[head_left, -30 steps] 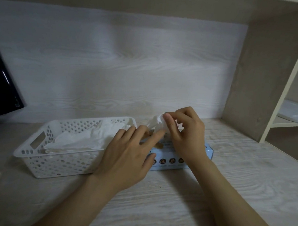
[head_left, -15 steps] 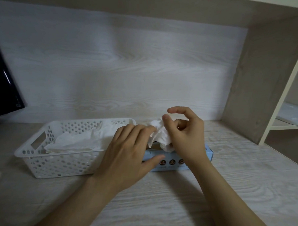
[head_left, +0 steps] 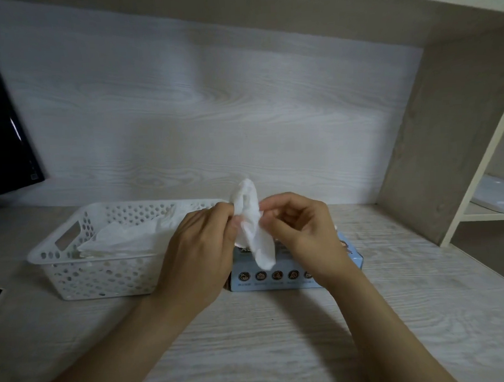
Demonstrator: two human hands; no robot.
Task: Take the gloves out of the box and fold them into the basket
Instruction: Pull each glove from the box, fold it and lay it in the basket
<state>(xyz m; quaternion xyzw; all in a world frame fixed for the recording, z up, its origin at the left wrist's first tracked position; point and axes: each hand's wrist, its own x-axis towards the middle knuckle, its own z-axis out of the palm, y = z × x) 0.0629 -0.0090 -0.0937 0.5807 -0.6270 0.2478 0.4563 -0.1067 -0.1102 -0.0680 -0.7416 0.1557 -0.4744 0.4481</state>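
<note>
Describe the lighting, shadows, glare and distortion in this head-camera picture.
Head view: dim, even light; soft shadows pool on the desk; a thin glare streak on the monitor; wide-angle bowing along the shelf edges; the glove, pinched between the left hand and right hand, looks washed out and slightly soft.

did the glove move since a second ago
Yes. The glove rose up out of the box, now pinched between the left hand and right hand.

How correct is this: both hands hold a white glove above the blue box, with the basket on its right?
Wrong side: the head view shows the basket left of the blue box. Left hand and right hand hold the white glove above it.
</note>
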